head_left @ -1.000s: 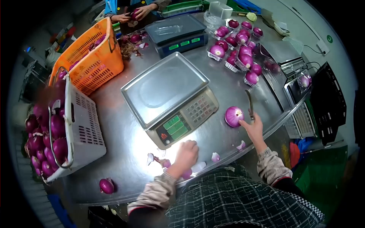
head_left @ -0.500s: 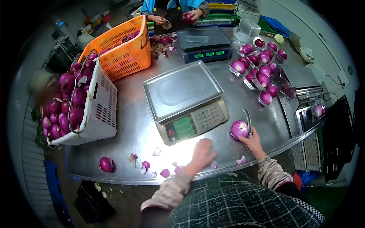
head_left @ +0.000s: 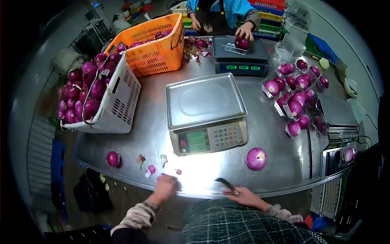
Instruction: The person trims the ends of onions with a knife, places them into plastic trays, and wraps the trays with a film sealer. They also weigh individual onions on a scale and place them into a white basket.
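Observation:
My right hand (head_left: pixel 243 197) is wrapped round a curved knife (head_left: pixel 227 186) at the table's front edge. To the left, my left hand (head_left: pixel 165 188) is closed at the same edge, beside scattered onion peels (head_left: pixel 150 170); what it holds, if anything, is hidden. A peeled purple onion (head_left: pixel 256 158) rests on the metal table (head_left: pixel 219 173), above and right of my right hand. Another onion (head_left: pixel 113 159) lies near the left front edge. The silver scale (head_left: pixel 205 101) stands in the middle with its tray bare.
A white basket (head_left: pixel 122 97) and an orange basket (head_left: pixel 158 55) hold onions at the left. Packed onions (head_left: pixel 295 107) lie at the right. Across the table, a co-worker's hand (head_left: pixel 245 31) holds an onion (head_left: pixel 242 42) over a dark scale (head_left: pixel 241 65).
My left hand has moved left along the front edge, and some peels there are gone. My right hand has drawn the knife away from the peeled onion. The co-worker's onion is now at the dark scale.

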The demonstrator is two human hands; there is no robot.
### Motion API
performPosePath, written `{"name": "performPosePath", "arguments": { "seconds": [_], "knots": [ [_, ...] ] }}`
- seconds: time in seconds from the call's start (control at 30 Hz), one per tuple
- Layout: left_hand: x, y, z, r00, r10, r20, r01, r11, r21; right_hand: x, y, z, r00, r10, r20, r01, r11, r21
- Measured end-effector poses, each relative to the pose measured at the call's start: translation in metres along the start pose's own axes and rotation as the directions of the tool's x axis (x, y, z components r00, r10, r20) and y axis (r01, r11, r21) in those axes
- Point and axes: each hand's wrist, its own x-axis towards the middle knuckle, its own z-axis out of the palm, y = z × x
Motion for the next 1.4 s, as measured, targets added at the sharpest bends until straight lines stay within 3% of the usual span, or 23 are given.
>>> {"name": "performPosePath", "arguments": {
  "seconds": [0.03,0.07,0.17,0.2,0.23,0.27,0.3,0.37,0.4,0.43,0.47,0.63,0.67,0.77,0.8,0.83,0.87,0.93,0.97,1.03,1.13,1.23,1.4],
  "knots": [
    [-0.005,0.001,-0.023,0.989,-0.065,-0.13,0.091,0.974,0.206,0.013,-0.02,0.005,0.998,-0.059,-0.027,0.06,0.996,0.062],
    [-0.01,0.001,-0.037,0.954,-0.195,-0.226,0.235,0.958,0.166,0.03,-0.042,-0.002,0.991,-0.123,-0.06,0.13,0.984,0.119],
    [0.031,-0.01,-0.035,0.662,-0.535,-0.525,0.428,0.845,-0.321,0.078,-0.087,-0.059,0.783,-0.075,-0.617,0.009,0.994,-0.109],
    [0.059,-0.001,-0.047,0.595,-0.71,-0.376,0.457,0.684,-0.568,0.097,-0.082,-0.086,0.635,-0.179,-0.751,0.151,0.983,-0.106],
    [0.087,-0.018,-0.031,0.536,-0.755,-0.377,0.4,0.621,-0.674,0.104,-0.101,-0.111,0.612,-0.054,-0.789,0.07,0.997,-0.014],
    [0.119,-0.027,-0.026,0.529,-0.756,-0.385,0.442,0.633,-0.635,0.124,-0.079,-0.143,0.544,-0.161,-0.824,0.023,0.984,-0.178],
    [0.146,-0.036,-0.012,0.493,-0.796,-0.352,0.432,0.575,-0.695,0.147,-0.054,-0.165,0.499,-0.165,-0.851,0.157,0.983,-0.098],
    [0.189,-0.01,-0.047,0.478,-0.846,-0.234,0.42,0.454,-0.785,0.192,0.014,-0.218,0.552,-0.098,-0.828,0.168,0.986,-0.004],
    [0.197,-0.008,-0.051,0.492,-0.852,-0.18,0.394,0.402,-0.827,0.188,0.0,-0.212,0.65,0.08,-0.755,0.142,0.964,0.225],
    [0.2,-0.006,-0.051,0.491,-0.844,-0.217,0.32,0.406,-0.856,0.197,0.013,-0.21,0.671,0.073,-0.737,0.251,0.913,0.32],
    [0.202,-0.012,-0.047,0.513,-0.824,-0.239,0.332,0.447,-0.83,0.195,0.01,-0.202,0.658,0.048,-0.752,0.161,0.966,0.202],
    [0.205,-0.037,-0.056,0.614,-0.704,-0.358,0.271,0.613,-0.742,0.174,0.009,-0.17,0.618,0.148,-0.772,0.148,0.943,0.298],
    [0.207,-0.045,-0.047,0.586,-0.736,-0.34,0.339,0.604,-0.721,0.168,0.017,-0.173,0.606,0.15,-0.781,0.133,0.949,0.286],
    [0.161,-0.05,-0.093,0.775,-0.625,-0.097,0.216,0.406,-0.888,0.151,0.007,-0.165,0.447,0.028,-0.894,0.175,0.978,0.117],
    [0.146,-0.058,-0.078,0.603,-0.627,-0.494,0.037,0.64,-0.767,0.142,0.003,-0.164,0.361,-0.07,-0.93,0.212,0.977,0.009],
    [0.121,-0.058,-0.109,0.45,-0.596,-0.665,0.024,0.752,-0.658,0.134,-0.004,-0.158,0.253,-0.159,-0.954,0.248,0.964,-0.095],
    [0.093,-0.076,-0.142,0.293,-0.301,-0.908,0.04,0.952,-0.303,0.126,-0.038,-0.131,0.257,-0.147,-0.955,0.285,0.956,-0.07],
    [0.04,-0.092,-0.244,0.095,0.006,-0.995,0.124,0.992,0.017,0.117,-0.062,-0.096,0.335,-0.136,-0.932,0.344,0.939,-0.013],
    [0.027,-0.093,-0.282,0.073,0.008,-0.997,0.262,0.965,0.027,0.115,-0.064,-0.082,0.394,-0.123,-0.911,0.305,0.952,0.003],
    [0.032,-0.115,-0.332,0.145,0.065,-0.987,0.526,0.84,0.133,0.116,-0.077,-0.043,0.507,-0.098,-0.856,0.23,0.973,0.025],
    [0.049,-0.139,-0.326,0.377,-0.09,-0.922,0.65,0.735,0.194,0.125,-0.069,-0.006,0.59,-0.103,-0.801,0.241,0.969,0.053],
    [0.07,-0.129,-0.297,0.301,-0.091,-0.949,0.547,0.832,0.094,0.118,-0.079,0.02,0.645,0.019,-0.764,0.102,0.988,0.111],
    [0.085,-0.124,-0.229,0.648,0.023,-0.762,0.433,0.811,0.392,0.089,-0.086,0.042,0.629,0.125,-0.768,0.016,0.985,0.173]
  ]
}}
